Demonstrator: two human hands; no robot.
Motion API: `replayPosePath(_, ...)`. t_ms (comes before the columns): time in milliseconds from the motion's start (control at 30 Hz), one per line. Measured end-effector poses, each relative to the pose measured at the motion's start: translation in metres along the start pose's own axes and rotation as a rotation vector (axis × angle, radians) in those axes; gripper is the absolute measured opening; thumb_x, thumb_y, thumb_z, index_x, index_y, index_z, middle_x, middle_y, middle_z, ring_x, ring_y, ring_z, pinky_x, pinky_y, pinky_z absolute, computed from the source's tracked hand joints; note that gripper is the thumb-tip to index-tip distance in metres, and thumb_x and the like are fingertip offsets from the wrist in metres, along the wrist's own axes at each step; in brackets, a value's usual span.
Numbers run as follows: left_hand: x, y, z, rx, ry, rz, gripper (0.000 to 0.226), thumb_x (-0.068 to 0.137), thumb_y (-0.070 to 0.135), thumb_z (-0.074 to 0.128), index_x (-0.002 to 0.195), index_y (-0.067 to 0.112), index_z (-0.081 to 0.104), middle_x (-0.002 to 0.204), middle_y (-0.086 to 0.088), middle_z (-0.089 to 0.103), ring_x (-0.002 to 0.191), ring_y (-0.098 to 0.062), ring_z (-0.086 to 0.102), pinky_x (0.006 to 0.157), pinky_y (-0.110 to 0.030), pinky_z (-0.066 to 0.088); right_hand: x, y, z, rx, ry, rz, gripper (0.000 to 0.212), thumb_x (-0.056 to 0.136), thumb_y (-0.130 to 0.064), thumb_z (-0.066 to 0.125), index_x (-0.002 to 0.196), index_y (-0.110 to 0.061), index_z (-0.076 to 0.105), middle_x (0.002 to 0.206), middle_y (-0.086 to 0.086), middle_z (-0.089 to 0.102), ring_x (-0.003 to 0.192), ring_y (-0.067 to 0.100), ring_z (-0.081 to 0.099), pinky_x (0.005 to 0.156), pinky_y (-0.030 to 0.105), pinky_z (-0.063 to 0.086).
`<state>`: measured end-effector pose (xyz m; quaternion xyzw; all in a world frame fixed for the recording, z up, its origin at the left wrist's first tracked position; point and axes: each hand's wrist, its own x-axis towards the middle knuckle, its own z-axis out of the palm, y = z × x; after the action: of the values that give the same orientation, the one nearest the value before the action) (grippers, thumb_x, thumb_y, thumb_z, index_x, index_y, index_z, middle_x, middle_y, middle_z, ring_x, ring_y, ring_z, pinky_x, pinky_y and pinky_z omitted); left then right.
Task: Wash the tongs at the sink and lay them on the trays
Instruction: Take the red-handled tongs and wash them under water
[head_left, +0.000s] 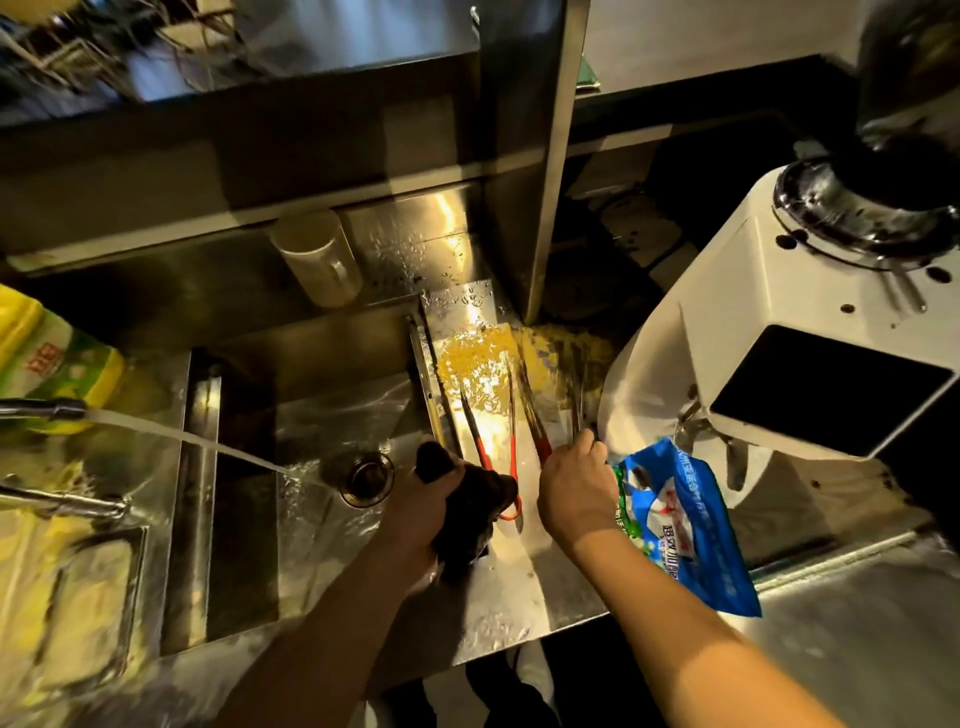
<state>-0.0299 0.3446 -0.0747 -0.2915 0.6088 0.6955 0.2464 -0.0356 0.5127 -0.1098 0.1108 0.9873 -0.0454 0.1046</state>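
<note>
My left hand (434, 488) squeezes a dark rag (470, 519). My right hand (571, 491) is curled around the red handle of some tongs (535, 415) on the tray (524, 499), right beside the sink (332, 415). They look wet, hard and slippery, so the red handle is the best place to grab.

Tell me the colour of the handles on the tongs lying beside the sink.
Red on the tongs, clearest in the head view.
</note>
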Motion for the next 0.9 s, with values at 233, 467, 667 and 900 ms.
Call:
replayPosePath(233,0.005,0.001,-0.02,-0.038,-0.034,0.03,0.015,0.097,0.017,0.063,0.097,0.002,0.065,0.064,-0.009,0.073,0.053,-0.027,0.072,0.047,-0.031,0.057,-0.007,0.0,-0.03,0.612,0.204,0.205,0.026,0.103,-0.024,0.032,0.112,-0.004,0.046,0.117,0.018,0.047,0.102,0.036,0.052,0.086,0.05,0.046)
replayPosePath(467,-0.001,0.022,-0.047,-0.247,-0.02,0.123,0.01,0.095,0.008,0.063,0.098,-0.001,0.066,0.097,-0.02,0.07,0.083,-0.033,0.068,0.071,-0.037,0.057,-0.014,-0.025,-0.069,0.455,-0.028,0.168,0.039,0.099,-0.042,0.044,0.121,-0.01,0.049,0.119,0.017,0.053,0.095,0.027,0.058,0.084,0.041,0.049)
replayPosePath(667,-0.009,0.044,-0.11,-0.39,0.088,0.175,0.025,0.1,0.015,0.057,0.121,0.002,0.06,0.111,-0.022,0.066,0.102,-0.035,0.065,0.085,-0.041,0.055,-0.028,-0.085,-0.082,0.856,-0.193,-0.034,0.014,0.083,-0.017,0.069,0.095,-0.015,0.061,0.085,0.013,0.07,0.067,0.023,0.066,0.057,0.038,0.051)
replayPosePath(900,-0.02,0.052,-0.22,-0.491,0.238,0.232,0.042,0.104,0.043,0.043,0.118,0.008,0.061,0.112,-0.015,0.069,0.095,-0.029,0.067,0.089,-0.044,0.057,-0.046,-0.181,-0.074,1.277,-0.677,-0.083,0.035,0.071,-0.007,0.06,0.106,-0.013,0.062,0.067,0.01,0.068,0.046,0.016,0.055,0.035,0.023,0.034)
